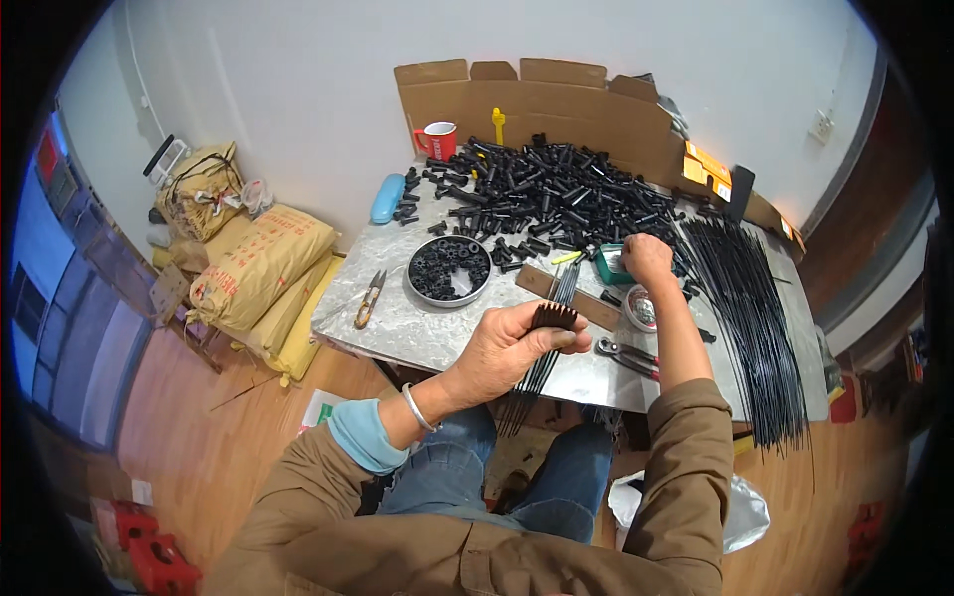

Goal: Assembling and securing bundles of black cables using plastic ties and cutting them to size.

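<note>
My left hand (529, 338) is closed, thumb over fingers, on a dark comb-like bundle (554, 317) of narrow pieces side by side, held up above the table's front edge. Beneath this hand a bunch of thin black rods (537, 377) runs from the table past its front edge. Farther off, my right hand (648, 260) is at the rim of a small green box (609, 266). Its fingers are curled together, and what they hold, if anything, is hidden. Just nearer stands a round clear tub (641, 310) of small shiny pieces.
Black bolt-like parts (556, 189) heap up at the back before a cardboard screen (537, 104). A round tin (447, 293) holds black rings. Snips (371, 300) lie at left, red-handled pliers (628, 358) in front, long black rods (745, 328) at right. Sacks (263, 268) stand left.
</note>
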`<state>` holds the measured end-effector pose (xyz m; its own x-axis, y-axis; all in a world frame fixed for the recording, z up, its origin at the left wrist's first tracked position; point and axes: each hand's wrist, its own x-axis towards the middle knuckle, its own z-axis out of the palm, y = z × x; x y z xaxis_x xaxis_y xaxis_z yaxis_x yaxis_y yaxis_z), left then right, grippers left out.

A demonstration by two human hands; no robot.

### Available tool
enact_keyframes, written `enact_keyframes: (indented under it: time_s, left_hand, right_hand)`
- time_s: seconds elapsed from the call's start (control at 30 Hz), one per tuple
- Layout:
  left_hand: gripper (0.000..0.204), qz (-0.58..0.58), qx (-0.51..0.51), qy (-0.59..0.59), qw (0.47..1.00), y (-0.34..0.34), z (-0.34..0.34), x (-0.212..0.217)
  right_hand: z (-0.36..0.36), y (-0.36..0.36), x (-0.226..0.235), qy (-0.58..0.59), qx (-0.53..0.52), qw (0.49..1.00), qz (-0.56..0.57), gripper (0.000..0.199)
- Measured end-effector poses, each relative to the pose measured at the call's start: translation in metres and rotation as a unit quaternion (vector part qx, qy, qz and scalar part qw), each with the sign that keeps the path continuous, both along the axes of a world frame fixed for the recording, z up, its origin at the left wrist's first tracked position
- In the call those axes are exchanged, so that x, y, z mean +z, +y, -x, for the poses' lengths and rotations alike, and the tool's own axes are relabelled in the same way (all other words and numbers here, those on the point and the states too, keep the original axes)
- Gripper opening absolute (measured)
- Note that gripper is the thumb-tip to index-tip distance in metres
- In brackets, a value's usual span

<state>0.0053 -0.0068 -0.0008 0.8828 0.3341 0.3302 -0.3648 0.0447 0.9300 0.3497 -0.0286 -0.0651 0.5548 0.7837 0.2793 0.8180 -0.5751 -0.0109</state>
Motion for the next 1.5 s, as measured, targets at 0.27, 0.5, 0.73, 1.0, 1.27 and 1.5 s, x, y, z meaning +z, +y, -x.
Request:
enact_keyframes:
  time_s: [0.27,0.5,0.73,1.0,1.27,1.5]
  left_hand:
    - [0.02,0.012,-0.007,-0.003,1.0,0.003,-0.001,0.0]
    - [0.02,0.026,0.008,-0.007,1.0,0.003,-0.003,-0.001]
    - [0.02,0.015,0.023,-0.014,1.0,0.006,-0.003,0.001]
    - [0.02,0.033,0.016,-0.027,0.999,0.005,-0.004,-0.001]
    - [0.021,0.022,0.023,-0.012,0.999,0.004,-0.003,0.002]
    - [0.021,0.009,0.006,-0.01,1.0,0.007,-0.003,0.0]
  right_hand:
    - [-0.003,-0.015,0.01,-0.162,0.126,0.956,-0.209,0.005]
    - [0.113,-0.057,0.085,0.401,0.213,0.798,-0.396,0.008]
    - [0.195,-0.105,0.112,0.136,0.329,0.871,-0.339,0.008]
    - [0.201,-0.111,0.108,0.125,0.327,0.872,-0.343,0.016]
    - [0.202,-0.112,0.106,0.133,0.327,0.869,-0.347,0.016]
    - [0.204,-0.115,0.112,0.113,0.325,0.878,-0.334,0.014]
